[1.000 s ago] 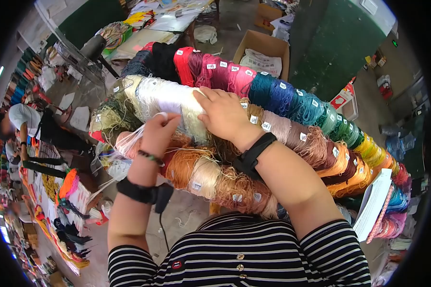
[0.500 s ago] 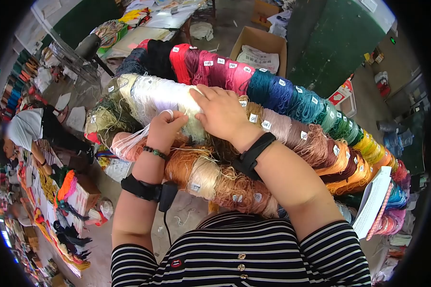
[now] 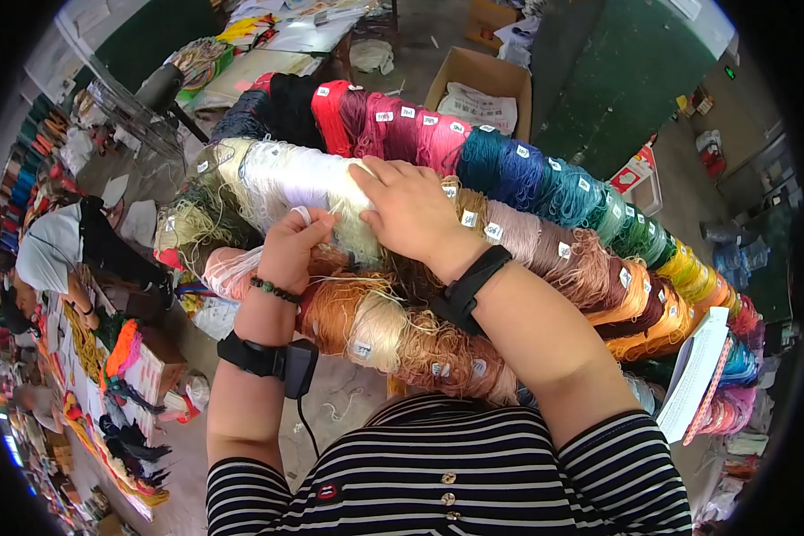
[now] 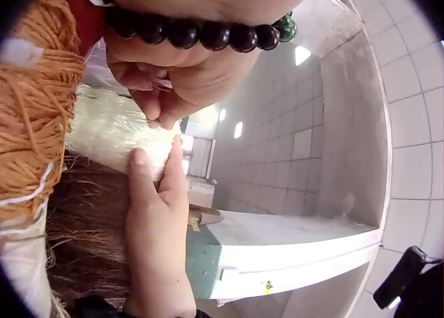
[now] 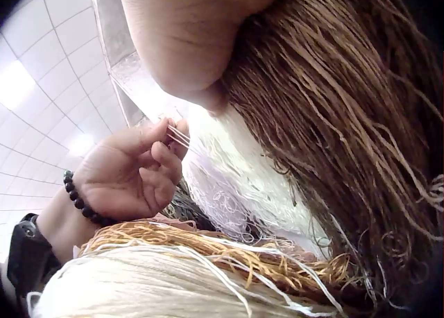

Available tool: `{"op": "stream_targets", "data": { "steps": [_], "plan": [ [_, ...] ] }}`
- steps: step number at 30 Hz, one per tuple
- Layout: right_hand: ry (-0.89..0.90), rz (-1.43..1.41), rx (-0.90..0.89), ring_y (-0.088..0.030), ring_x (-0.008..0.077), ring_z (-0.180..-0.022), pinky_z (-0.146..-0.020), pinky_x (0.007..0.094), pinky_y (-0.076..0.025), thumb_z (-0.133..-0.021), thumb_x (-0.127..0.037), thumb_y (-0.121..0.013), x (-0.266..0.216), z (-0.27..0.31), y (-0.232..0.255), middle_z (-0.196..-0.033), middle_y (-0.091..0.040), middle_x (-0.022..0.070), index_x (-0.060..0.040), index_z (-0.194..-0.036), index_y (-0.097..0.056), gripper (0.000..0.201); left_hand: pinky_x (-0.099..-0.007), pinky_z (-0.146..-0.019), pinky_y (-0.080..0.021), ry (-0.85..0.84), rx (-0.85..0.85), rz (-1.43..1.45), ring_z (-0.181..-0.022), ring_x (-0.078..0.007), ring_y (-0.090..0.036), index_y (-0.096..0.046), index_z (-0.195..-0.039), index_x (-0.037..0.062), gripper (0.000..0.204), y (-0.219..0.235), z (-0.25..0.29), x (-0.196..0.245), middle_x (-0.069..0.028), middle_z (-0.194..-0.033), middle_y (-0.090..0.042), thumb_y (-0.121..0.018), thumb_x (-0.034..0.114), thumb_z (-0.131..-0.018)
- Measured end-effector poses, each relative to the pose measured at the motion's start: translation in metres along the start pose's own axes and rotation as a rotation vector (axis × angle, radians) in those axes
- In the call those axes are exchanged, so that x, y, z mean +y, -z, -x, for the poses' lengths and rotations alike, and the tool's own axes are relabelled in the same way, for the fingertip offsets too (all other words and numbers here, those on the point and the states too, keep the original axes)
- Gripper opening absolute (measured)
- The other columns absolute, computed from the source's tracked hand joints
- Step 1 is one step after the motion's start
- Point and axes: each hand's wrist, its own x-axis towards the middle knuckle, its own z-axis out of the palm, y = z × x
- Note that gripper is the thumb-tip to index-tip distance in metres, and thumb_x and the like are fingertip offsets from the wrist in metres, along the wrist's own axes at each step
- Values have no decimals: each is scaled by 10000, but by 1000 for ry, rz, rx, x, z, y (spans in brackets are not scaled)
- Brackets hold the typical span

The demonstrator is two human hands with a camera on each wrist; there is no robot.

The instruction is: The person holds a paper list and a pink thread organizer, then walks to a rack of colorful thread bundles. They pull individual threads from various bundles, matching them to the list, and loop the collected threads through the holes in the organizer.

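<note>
In the head view my left hand [image 3: 295,248] pinches thin pale threads [image 5: 178,133] between thumb and forefinger, beside the cream skein. White strands [image 3: 234,268] loop round its fingers and trail behind the wrist. My right hand [image 3: 420,213] rests on the cream skein [image 4: 104,127], fingers laid over the top and the thumb on the near side. The left fingertips are close to the right hand's fingers in the left wrist view. White skeins [image 3: 286,174] hang just to the left, and brown yarn [image 5: 319,89] hangs right beside the right hand.
Rows of labelled skeins in red, blue [image 3: 518,170], green and orange [image 3: 648,332] run across the rack. A paper pad [image 3: 695,371] is at the right end. Behind stand a cardboard box [image 3: 482,85] and a fan [image 3: 156,94]. Another person [image 3: 58,246] bends over at the left.
My left hand moves a little at the cream skein while still pinching threads, and the long strands trailing below it have drawn up. My right hand stays put. The person at the left bends lower.
</note>
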Motion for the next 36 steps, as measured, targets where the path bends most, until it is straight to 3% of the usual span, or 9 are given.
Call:
{"op": "stream_targets", "data": {
  "steps": [14, 20, 23, 27, 29, 30, 32, 34, 36],
  "plan": [
    [18, 6, 41, -524, 275, -1144, -929, 431, -402, -788, -227, -668, 2, 1, -3, -1296, -531, 107, -85, -1305, -511, 558, -172, -553, -418, 87, -34, -68, -712, -45, -594, -604, -1002, 84, 153, -8, 6, 8, -21, -898, -677, -542, 222, -976],
    [0, 8, 1, -525, 276, -1124, -917, 438, -400, -812, -234, -649, 0, 1, -3, -1272, -535, 105, -103, -1313, -512, 536, -209, -524, -374, -457, 88, -726, -607, -60, -473, -638, -1041, 37, 183, -1, 16, 12, 41, -685, -512, -541, 165, -953],
    [-7, 32, -31, -533, 282, -1113, -905, 440, -420, -811, -238, -654, 0, -1, 0, -1283, -525, 101, -117, -1334, -500, 559, -201, -447, -270, -181, 184, 53, -500, -29, -336, -614, -937, 49, 116, 42, 62, 53, 92, -611, -370, -555, 149, -931],
    [-7, 37, -28, -539, 286, -1100, -899, 439, -432, -811, -240, -653, 1, 0, -1, -1292, -518, 101, -118, -1347, -492, 573, -184, -442, -257, -399, 166, 524, -509, -25, -333, -549, -991, 22, 153, 198, 147, 84, 57, -657, -397, -491, 163, -983],
    [-13, 36, -47, -537, 288, -1101, -898, 442, -431, -814, -243, -650, 0, 0, 1, -1291, -518, 106, -114, -1350, -489, 574, -207, -464, -257, -397, 584, 589, -519, -56, -309, -540, -930, 56, 132, 290, 212, 107, 21, -673, -394, -477, 158, -985],
    [-17, 36, -58, -536, 289, -1101, -897, 444, -431, -815, -244, -648, -1, 0, 2, -1291, -518, 108, -112, -1351, -487, 575, -213, -467, -248, -508, 685, 683, -513, -66, -286, -477, -798, 116, 172, 412, 257, 86, 13, -652, -369, -479, 122, -970],
    [-23, 39, -78, -528, 293, -1125, -913, 449, -424, -816, -245, -644, -2, 0, 4, -1302, -513, 113, -108, -1351, -485, 575, -214, -538, -379, -592, 1164, -729, -583, -112, -445, -584, -1055, 70, 206, 628, 368, 47, 28, -753, -512, -577, 32, -853],
    [-19, 32, -74, -512, 302, -1159, -940, 454, -412, -815, -249, -646, -2, -2, 3, -1320, -503, 119, -104, -1352, -481, 580, -221, -540, -418, -314, 1429, -660, -607, -103, -505, -612, -1061, 100, 232, 580, 432, 48, 45, -753, -539, -590, 58, -834],
    [-17, 19, -50, -490, 316, -1204, -977, 458, -396, -811, -256, -653, -1, 1, 0, -1347, -490, 126, -98, -1352, -477, 590, -208, -491, -361, -334, 1554, -416, -559, -76, -464, -600, -985, 120, 133, 540, 419, 50, 61, -709, -522, -589, 151, -856]
  ]
}}
